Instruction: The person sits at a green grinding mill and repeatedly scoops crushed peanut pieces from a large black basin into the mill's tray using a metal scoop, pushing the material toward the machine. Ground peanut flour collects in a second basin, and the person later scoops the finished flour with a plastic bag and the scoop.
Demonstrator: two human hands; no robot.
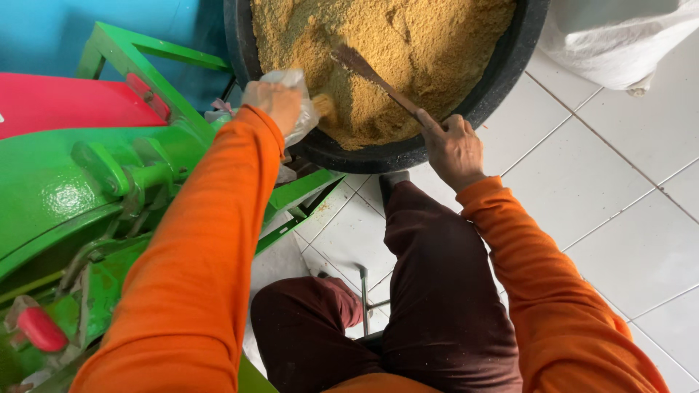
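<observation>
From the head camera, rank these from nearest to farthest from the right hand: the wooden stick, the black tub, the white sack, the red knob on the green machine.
From the right hand:
1. Wooden stick: held in it, reaching up into the meal.
2. Black tub: its rim lies just above the hand.
3. White sack: upper right, on the floor tiles.
4. Red knob: far lower left, on the green machine.

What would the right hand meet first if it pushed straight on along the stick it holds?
Probably the yellow-brown meal in the black tub: the right hand grips a wooden stick angled up-left, its far end already in the heap. Depth beyond is unclear.
</observation>
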